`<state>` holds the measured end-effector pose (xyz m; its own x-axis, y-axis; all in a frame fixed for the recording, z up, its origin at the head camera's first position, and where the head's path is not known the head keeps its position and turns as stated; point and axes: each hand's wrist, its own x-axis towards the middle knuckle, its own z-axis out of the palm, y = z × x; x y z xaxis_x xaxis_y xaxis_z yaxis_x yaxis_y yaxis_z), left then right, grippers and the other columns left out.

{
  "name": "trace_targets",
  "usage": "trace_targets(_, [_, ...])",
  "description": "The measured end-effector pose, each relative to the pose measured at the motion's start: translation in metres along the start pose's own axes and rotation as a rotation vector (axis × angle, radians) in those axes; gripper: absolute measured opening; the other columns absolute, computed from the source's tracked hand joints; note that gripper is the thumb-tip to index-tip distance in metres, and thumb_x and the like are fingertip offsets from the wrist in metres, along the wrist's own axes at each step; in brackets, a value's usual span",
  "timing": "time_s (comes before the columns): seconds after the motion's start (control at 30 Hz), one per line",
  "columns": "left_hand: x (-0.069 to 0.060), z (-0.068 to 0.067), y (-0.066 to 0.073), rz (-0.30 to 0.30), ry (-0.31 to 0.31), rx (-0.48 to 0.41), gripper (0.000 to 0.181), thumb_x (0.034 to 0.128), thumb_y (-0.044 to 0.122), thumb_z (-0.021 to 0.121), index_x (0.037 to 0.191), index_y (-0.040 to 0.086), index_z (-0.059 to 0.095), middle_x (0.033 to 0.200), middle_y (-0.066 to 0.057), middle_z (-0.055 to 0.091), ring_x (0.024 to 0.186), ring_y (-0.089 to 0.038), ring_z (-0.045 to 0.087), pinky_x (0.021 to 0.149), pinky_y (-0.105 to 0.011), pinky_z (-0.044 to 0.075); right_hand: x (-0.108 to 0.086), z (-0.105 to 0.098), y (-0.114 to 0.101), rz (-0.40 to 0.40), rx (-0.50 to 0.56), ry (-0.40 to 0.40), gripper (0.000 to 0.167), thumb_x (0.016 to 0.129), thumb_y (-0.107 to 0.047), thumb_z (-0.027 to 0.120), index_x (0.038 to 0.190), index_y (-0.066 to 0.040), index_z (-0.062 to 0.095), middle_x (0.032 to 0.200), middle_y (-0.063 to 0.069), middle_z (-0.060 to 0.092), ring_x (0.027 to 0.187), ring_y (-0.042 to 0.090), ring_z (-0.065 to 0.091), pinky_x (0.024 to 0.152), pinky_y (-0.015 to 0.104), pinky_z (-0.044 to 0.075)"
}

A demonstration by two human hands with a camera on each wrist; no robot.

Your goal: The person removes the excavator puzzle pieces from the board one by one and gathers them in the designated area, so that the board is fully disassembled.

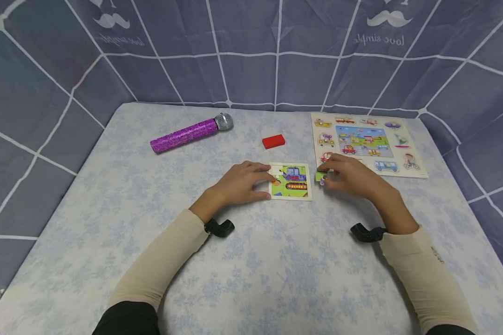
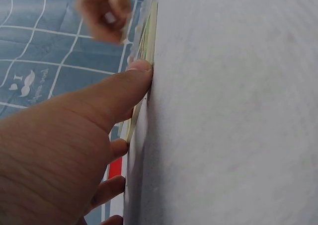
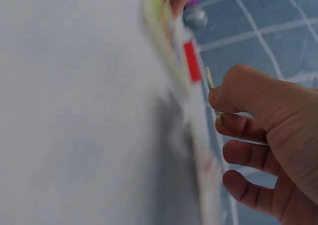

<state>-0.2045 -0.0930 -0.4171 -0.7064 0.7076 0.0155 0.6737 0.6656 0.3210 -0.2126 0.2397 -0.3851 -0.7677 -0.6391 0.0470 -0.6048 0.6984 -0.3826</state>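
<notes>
Near the centre of the frame a small puzzle board (image 1: 309, 188) lies flat on the table (image 1: 251, 284), showing a blue tracked vehicle on a green ground inside a pale rim. The person's left hand (image 1: 246, 183) comes to it from the left and holds its left side, with the thumb at the lower left corner and the fingertips over the upper left part; the spread between thumb and fingers is moderate.

Just right of the board, the right hand (image 1: 350, 174) pinches a small green puzzle piece (image 1: 320, 176) narrowly between thumb and index finger. From the right wrist I see that piece edge-on, lifted clear of the tabletop, with the other fingers loosely bent below it.

Behind the right hand, at the right of the frame, lies a large picture board (image 1: 398, 158) with vehicles around a central scene; the hand covers part of its lower left. A red block (image 1: 274, 141) sits above the small board, and a glittery purple microphone (image 1: 188, 135) slants across the upper left of the tabletop, its silver head pointing right. Both forearms wear beige sleeves (image 1: 163, 260). A blue-grey curtain (image 1: 251, 79) with white grid lines and mirrored lettering fills the top.
</notes>
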Motion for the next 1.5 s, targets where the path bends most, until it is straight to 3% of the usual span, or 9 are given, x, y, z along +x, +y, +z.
trace_targets(0.17, [0.001, -0.002, -0.002, 0.011, 0.002, 0.007, 0.048, 0.0946, 0.052, 0.068, 0.137, 0.029, 0.064, 0.154, -0.005, 0.045, 0.137, -0.031, 0.042, 0.104, -0.052, 0.039, -0.021, 0.009, 0.019, 0.054, 0.017, -0.001, 0.026, 0.087, -0.005, 0.074, 0.113, 0.000, 0.071, 0.101, 0.008, 0.065, 0.084, 0.021, 0.056, 0.075, 0.042, 0.047])
trace_targets(0.4, [0.000, -0.003, -0.003, 0.007, 0.008, -0.007, 0.048, 0.0945, 0.050, 0.069, 0.137, 0.029, 0.064, 0.154, -0.005, 0.046, 0.137, -0.031, 0.042, 0.103, -0.054, 0.039, -0.022, 0.011, 0.023, 0.002, 0.074, 0.044, 0.023, 0.086, 0.000, 0.076, 0.109, 0.000, 0.072, 0.098, 0.007, 0.063, 0.082, 0.020, 0.053, 0.072, 0.039, 0.045])
trace_targets(0.77, [-0.002, 0.002, -0.003, -0.016, -0.004, -0.023, 0.048, 0.0947, 0.052, 0.067, 0.137, 0.031, 0.063, 0.155, -0.004, 0.044, 0.139, -0.032, 0.040, 0.104, -0.056, 0.037, -0.024, 0.011, 0.024, 0.058, 0.183, -0.004, 0.027, 0.090, -0.003, 0.074, 0.117, 0.000, 0.069, 0.108, 0.008, 0.062, 0.088, 0.020, 0.052, 0.078, 0.040, 0.045])
trace_targets(1.17, [-0.001, 0.001, -0.002, 0.008, 0.004, -0.021, 0.047, 0.0954, 0.052, 0.066, 0.137, 0.030, 0.063, 0.155, -0.005, 0.044, 0.136, -0.033, 0.042, 0.101, -0.056, 0.040, -0.026, 0.014, 0.027, 0.090, 0.153, 0.027, 0.027, 0.087, -0.003, 0.077, 0.112, -0.001, 0.069, 0.096, 0.006, 0.058, 0.082, 0.019, 0.049, 0.071, 0.034, 0.042])
trace_targets(1.37, [-0.001, 0.001, -0.002, 0.004, 0.000, -0.020, 0.046, 0.0957, 0.051, 0.066, 0.136, 0.030, 0.064, 0.155, -0.005, 0.044, 0.137, -0.034, 0.042, 0.102, -0.057, 0.039, -0.026, 0.012, 0.028, 0.066, 0.182, 0.045, 0.028, 0.088, -0.001, 0.076, 0.115, -0.001, 0.069, 0.097, 0.006, 0.059, 0.083, 0.019, 0.052, 0.072, 0.034, 0.045])
trace_targets(1.5, [0.000, 0.000, -0.002, 0.004, -0.004, -0.020, 0.047, 0.0954, 0.052, 0.066, 0.137, 0.030, 0.063, 0.155, -0.005, 0.044, 0.137, -0.033, 0.041, 0.102, -0.056, 0.039, -0.025, 0.007, 0.025, 0.026, 0.199, 0.107, 0.025, 0.090, 0.001, 0.073, 0.115, -0.001, 0.068, 0.097, 0.005, 0.062, 0.083, 0.018, 0.056, 0.070, 0.033, 0.048])
